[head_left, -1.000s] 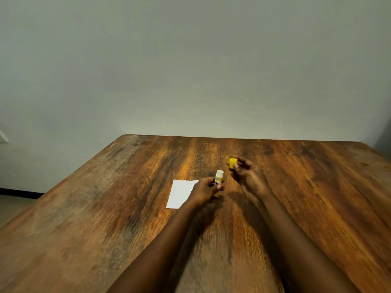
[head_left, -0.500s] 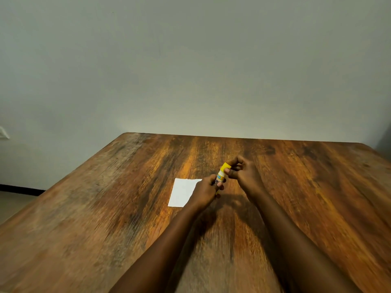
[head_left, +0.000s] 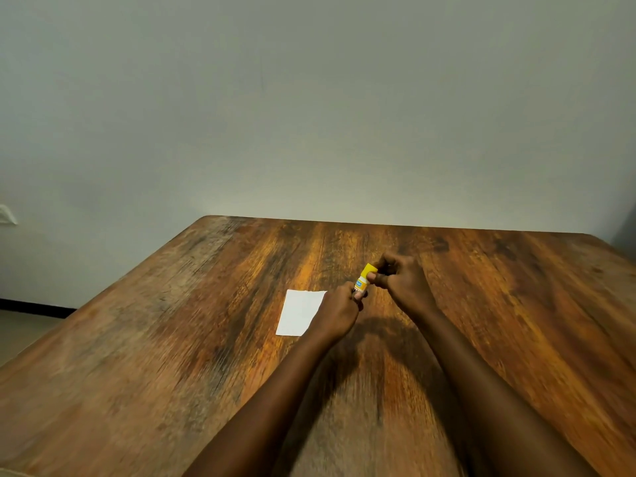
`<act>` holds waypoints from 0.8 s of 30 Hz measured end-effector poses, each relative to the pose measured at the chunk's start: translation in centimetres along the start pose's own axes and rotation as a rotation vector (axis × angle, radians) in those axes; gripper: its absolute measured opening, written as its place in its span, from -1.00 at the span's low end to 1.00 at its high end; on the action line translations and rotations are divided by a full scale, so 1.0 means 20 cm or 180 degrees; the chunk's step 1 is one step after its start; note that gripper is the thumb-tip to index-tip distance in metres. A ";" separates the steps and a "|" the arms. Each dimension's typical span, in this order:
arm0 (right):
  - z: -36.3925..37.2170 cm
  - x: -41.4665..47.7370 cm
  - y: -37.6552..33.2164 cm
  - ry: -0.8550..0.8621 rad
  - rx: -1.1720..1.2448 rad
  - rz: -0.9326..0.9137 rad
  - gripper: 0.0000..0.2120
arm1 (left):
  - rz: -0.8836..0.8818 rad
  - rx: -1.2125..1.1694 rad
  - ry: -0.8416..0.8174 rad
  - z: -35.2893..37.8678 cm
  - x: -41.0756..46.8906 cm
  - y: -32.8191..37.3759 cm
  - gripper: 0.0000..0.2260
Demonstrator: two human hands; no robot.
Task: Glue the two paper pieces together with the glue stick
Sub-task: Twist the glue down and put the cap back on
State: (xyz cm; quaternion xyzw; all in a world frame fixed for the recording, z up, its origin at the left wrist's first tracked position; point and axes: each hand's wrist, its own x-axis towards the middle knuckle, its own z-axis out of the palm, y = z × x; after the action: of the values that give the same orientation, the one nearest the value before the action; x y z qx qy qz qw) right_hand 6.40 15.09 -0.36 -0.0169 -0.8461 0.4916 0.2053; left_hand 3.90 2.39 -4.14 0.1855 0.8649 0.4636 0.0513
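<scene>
At centre frame, our left hand (head_left: 339,313) grips the white glue stick (head_left: 361,284), right hand (head_left: 401,282) its just-refitted yellow cap (head_left: 370,269); gluing seems done.

- A plain indoor room; whether home or office cannot be told.
- A large wood-grain desk (head_left: 172,339) fills the lower view.
- Behind it rises a bare, pale grey-green wall (head_left: 309,115).
- A white wall plate (head_left: 7,215) sits at the far left.
- Dark skirting (head_left: 34,307) meets a light floor (head_left: 20,335).
</scene>
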 end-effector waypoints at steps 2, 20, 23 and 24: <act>0.02 0.00 0.00 0.0031 -0.0162 -0.0024 -0.92 | -0.0021 0.0042 0.0007 0.00 0.00 0.00 -0.77; -0.02 0.02 -0.04 -0.0516 -0.0475 0.0161 -0.85 | -0.0031 -0.0621 -0.0334 -0.01 -0.02 -0.02 -0.78; -0.01 0.00 -0.03 -0.0534 -0.0407 0.0177 -0.80 | -0.0088 -0.0690 -0.0485 -0.01 -0.03 -0.03 -0.80; -0.01 0.00 -0.02 -0.0504 -0.0425 0.0169 -0.78 | -0.0136 -0.0689 -0.0521 -0.02 -0.03 -0.03 -0.80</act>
State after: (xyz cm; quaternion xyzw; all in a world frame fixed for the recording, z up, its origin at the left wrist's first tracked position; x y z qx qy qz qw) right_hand 6.61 15.00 -0.01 -0.0140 -0.8898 0.4392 0.1232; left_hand 4.19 1.62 -4.46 0.1976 0.8065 0.5364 0.1512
